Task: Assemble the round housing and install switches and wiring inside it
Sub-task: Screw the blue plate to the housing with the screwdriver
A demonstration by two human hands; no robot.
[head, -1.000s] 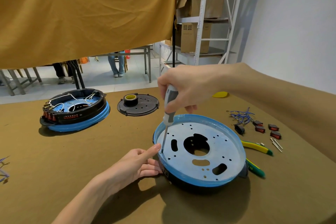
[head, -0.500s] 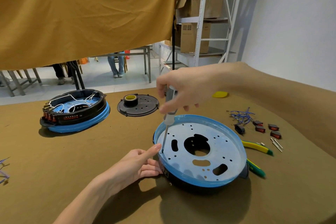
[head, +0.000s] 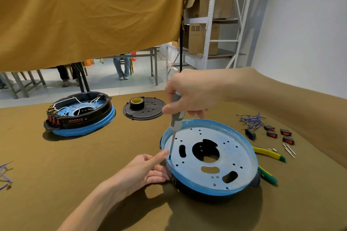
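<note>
A round housing (head: 242,157), a pale metal plate with a blue rim over a black base, lies in front of me. My right hand (head: 189,93) grips a grey-handled screwdriver (head: 176,118) held almost upright, its tip at a hole near the plate's left edge. My left hand (head: 142,170) rests against the housing's left side, forefinger stretched along the rim beside the screwdriver tip. Several red rocker switches (head: 277,134) and a bundle of blue wires (head: 250,120) lie to the right of the housing.
A second housing (head: 78,116) with switches and white wiring sits at the far left. A black round cover (head: 148,110) carries a roll of tape (head: 136,102). Yellow-green pliers (head: 268,154) and small screws (head: 290,151) lie to the right. More wires (head: 5,176) lie at the left edge.
My right hand's fingers have shifted around the screwdriver handle, as in turning it. The tip stays at the same hole and my left hand has not moved.
</note>
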